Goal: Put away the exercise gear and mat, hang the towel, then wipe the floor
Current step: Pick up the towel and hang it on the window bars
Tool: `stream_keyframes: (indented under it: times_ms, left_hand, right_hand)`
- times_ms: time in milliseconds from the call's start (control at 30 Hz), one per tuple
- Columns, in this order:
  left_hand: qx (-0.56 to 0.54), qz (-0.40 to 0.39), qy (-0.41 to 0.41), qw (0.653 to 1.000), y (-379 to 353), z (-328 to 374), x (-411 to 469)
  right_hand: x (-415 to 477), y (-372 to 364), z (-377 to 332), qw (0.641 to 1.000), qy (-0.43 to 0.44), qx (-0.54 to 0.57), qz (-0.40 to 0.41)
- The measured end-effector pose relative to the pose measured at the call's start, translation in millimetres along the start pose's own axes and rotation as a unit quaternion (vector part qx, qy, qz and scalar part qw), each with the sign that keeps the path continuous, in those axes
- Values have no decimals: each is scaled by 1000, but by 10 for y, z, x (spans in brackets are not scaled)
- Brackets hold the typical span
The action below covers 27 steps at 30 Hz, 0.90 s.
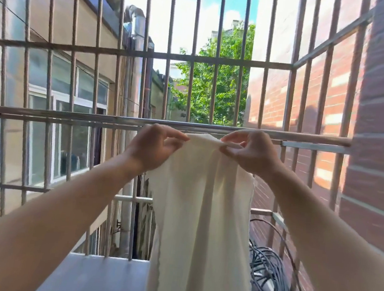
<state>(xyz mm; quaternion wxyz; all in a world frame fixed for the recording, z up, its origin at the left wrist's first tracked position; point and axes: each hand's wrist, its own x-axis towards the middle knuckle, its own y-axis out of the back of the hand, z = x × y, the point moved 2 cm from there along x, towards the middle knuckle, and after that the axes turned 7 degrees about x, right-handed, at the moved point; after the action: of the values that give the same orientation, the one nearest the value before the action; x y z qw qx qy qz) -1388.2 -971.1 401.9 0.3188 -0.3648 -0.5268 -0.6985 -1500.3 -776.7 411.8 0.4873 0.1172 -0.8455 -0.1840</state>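
Observation:
A cream-white towel [204, 205] hangs straight down in front of me from a horizontal metal rail [72, 116] of the window cage. My left hand [155, 146] pinches the towel's top edge on its left side. On the right side my right hand [249, 151] pinches the same edge. Both hands sit just below the rail, close together. The towel's top fold lies between them at rail height. Its lower end runs out of view at the bottom.
Vertical and horizontal metal bars [215, 60] close off the window on all sides. A grey sill [103, 275] lies below. Dark coiled cables [268, 263] lie at the lower right. A red brick wall [379, 140] stands on the right.

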Motion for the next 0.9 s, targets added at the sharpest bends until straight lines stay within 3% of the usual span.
stream_keyframes:
  times_ms: [300,500,900]
  left_hand:
    - [-29,-73,-20,997,-118,-248,496]
    - [60,-36,-68,995,-189,-382,879]
    - [85,73,-130,985,-183,-549,1555]
  right_hand:
    - [590,16,50,999,27,-46,-4]
    - [943,2,114,993,78,-84,40]
    - [1520,-15,249,979,142,-106,106]
